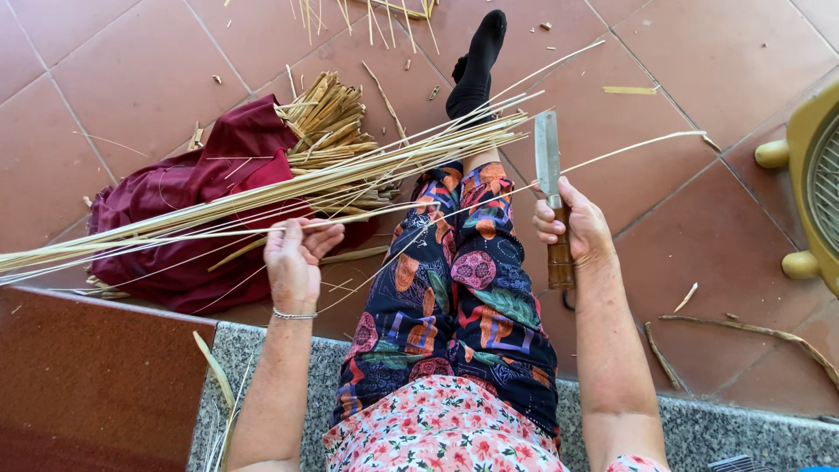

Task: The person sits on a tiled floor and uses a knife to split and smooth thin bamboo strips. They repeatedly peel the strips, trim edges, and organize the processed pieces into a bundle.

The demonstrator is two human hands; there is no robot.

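I sit on a stone step with one leg in patterned trousers stretched out over red floor tiles. My right hand is closed around the wooden handle of a knife, whose flat blade points away from me. My left hand rests on a long bundle of thin pale bamboo strips that lies across my leg, its fingers curled over a few strips. One thin strip runs from the left hand past the knife blade.
A dark red cloth lies on the tiles under the strips, with a pile of short split bamboo pieces on it. A yellow fan stands at the right edge. Loose shavings are scattered on the floor.
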